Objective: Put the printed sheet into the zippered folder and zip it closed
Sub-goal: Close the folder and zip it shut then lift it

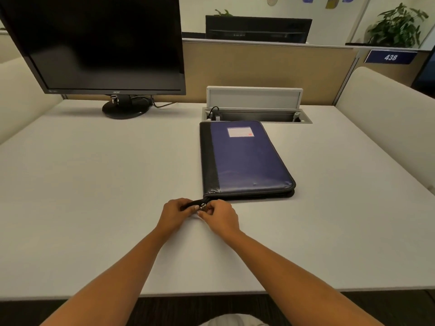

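On the desk [94, 184], closed zippered folder [244, 161] long axis pointing away, spine left, left hand [175, 214] and right hand [220, 216] pinching zipper tail [200, 204]

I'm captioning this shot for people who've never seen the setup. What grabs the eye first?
The blue and black folder lies closed in the middle of the white desk. At its near left corner, the left hand holds the zipper tail while the right hand pinches the metal pull. A dark monitor looms at the far left.
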